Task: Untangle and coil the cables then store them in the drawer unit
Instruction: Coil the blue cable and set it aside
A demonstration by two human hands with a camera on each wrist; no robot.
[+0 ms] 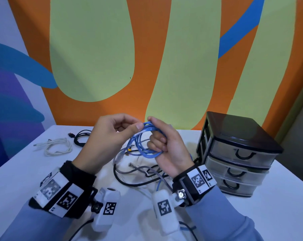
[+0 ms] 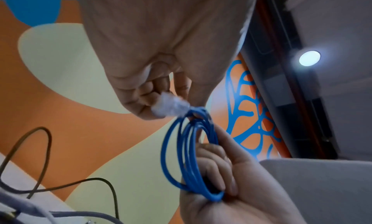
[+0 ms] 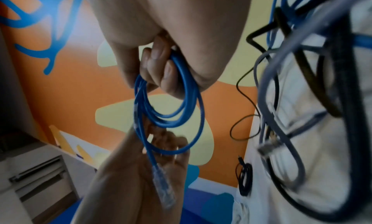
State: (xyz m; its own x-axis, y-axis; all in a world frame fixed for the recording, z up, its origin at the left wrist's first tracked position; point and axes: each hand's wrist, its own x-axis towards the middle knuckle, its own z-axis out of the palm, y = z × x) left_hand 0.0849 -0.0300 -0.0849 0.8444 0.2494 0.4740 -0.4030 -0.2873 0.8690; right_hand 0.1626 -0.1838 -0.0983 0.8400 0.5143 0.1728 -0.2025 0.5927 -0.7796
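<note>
White cable (image 1: pixel 57 148), black cable (image 1: pixel 80 137): coiled, far left of table (image 1: pixel 269 214). Left hand (image 1: pixel 110 138): pinching clear plug (image 2: pixel 170 105) of blue cable (image 1: pixel 144 145). Right hand (image 1: pixel 166 146): fingers curled through blue coil, held above centre tangle. Drawer unit (image 1: pixel 237 153): right, drawers closed.

A white table (image 1: pixel 277 214) holds everything. On its right side stands a black drawer unit (image 1: pixel 237 153) with three see-through drawers, all pushed in. Far back on the left lies a white cable (image 1: pixel 58 147) in a loose ring. Just beside it lies a black cable (image 1: pixel 80 137), also looped. In the middle of the table lies a messy pile of cables (image 1: pixel 143 173), black, grey and blue, all crossing over each other.
</note>
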